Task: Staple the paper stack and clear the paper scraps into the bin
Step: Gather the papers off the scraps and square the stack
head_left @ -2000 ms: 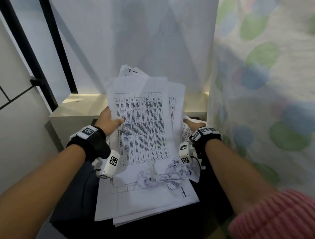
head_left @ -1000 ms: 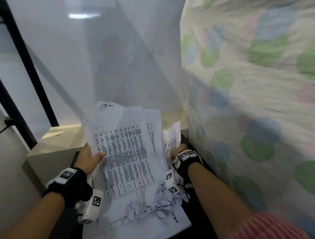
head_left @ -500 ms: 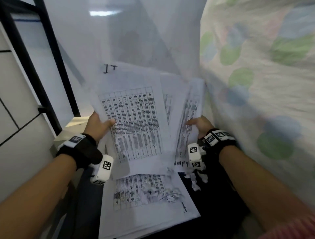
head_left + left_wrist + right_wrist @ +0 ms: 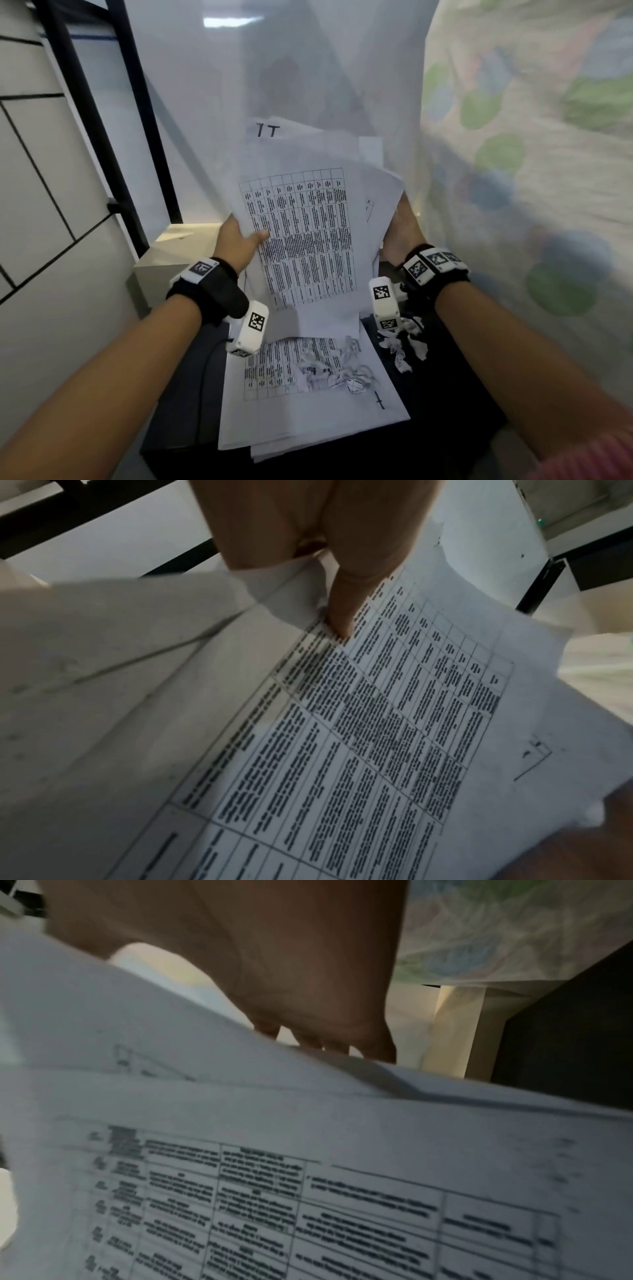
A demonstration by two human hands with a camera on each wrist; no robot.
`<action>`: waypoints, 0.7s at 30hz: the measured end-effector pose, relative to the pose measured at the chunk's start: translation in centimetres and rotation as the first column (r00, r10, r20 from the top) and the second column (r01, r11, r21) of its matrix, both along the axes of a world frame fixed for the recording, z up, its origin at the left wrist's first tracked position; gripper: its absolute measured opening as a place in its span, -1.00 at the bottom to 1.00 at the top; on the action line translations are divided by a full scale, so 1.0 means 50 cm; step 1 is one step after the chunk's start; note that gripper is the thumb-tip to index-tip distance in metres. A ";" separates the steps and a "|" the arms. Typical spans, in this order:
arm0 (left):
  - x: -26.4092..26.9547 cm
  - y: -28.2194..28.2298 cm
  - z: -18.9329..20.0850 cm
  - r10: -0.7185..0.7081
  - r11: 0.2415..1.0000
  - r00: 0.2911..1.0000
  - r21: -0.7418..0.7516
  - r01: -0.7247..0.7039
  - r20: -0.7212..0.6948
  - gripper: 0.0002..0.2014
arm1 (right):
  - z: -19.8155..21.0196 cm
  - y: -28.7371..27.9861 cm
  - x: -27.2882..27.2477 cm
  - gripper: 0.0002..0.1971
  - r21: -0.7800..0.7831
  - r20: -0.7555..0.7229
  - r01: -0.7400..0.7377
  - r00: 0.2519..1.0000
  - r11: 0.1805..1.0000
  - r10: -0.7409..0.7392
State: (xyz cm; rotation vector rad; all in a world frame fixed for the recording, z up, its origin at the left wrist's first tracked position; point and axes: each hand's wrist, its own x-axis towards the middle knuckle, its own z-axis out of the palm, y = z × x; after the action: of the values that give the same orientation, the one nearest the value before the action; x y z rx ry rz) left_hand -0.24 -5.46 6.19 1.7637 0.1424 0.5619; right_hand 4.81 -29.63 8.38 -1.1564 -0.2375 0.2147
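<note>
I hold a loose paper stack of printed tables, tilted up above the dark table. My left hand pinches its left edge, thumb on the front sheet. My right hand holds the right edge, fingers behind the sheets. More printed sheets lie flat on the table below. Crumpled paper scraps sit on them. Other scraps lie on the bare table under my right wrist. No stapler or bin is in view.
A dotted curtain hangs close on the right. A cream ledge stands behind the table at the left, with black frame posts and a white wall beyond. A cable runs over the table's left part.
Both hands have raised the upper sheets off the table, and they now stand steeper and higher. The lower sheets stayed down, and some scraps slid off to the right onto the table.
</note>
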 end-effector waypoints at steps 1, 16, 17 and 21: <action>0.002 0.001 0.003 0.007 1.000 1.000 -0.028 -0.006 0.014 -0.56 | -0.003 -0.009 0.004 -0.09 -0.052 -0.004 0.004 1.000 0.999 -0.004; -0.008 0.024 0.054 -0.008 0.996 0.998 -0.087 0.014 0.069 -0.27 | 0.022 -0.018 0.017 0.16 -0.393 0.340 0.076 0.938 0.917 0.067; -0.008 0.016 0.054 -0.019 0.997 0.998 -0.078 0.024 0.064 -0.34 | 0.019 -0.012 0.018 0.12 -0.375 0.345 0.119 0.938 0.919 0.019; -0.009 0.007 0.060 -0.041 0.996 0.997 -0.075 0.046 0.070 -0.50 | 0.027 -0.006 0.020 -0.32 -0.277 0.269 0.163 0.959 0.947 -0.087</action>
State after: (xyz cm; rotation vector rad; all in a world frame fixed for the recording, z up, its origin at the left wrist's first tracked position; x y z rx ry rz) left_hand -0.67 -5.10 9.17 1.6669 0.0766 0.5770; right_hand 5.79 -29.95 9.72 -1.4952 -0.3647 -0.0147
